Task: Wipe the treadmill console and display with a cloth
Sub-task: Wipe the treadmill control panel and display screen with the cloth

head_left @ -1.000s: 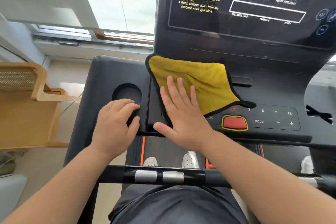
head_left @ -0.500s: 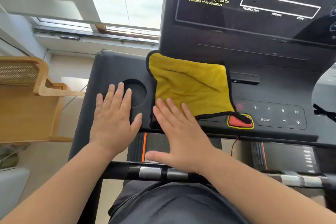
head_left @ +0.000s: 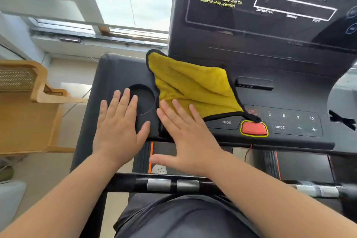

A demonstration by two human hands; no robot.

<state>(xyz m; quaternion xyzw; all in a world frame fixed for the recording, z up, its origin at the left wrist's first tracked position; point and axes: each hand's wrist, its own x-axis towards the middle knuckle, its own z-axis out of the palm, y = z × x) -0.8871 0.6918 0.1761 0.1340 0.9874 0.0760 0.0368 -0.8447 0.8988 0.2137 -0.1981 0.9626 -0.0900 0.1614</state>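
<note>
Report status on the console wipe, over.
Left hand flat on console by cup holder; right hand flat, fingertips on yellow cloth. Cloth spread below display, corner reaching red button. Nothing in the way.

Yellow cloth [head_left: 193, 87] is spread flat on console [head_left: 116, 71], below display [head_left: 270, 6]; its near-right corner is seen touching red button [head_left: 254, 128]. Right hand [head_left: 185, 141] is laid flat, straight fingers [head_left: 173, 110] on the cloth's near-left edge. Left hand [head_left: 117, 127] is laid flat on the console, fingers straight, at cup holder [head_left: 144, 100] rim.
</note>
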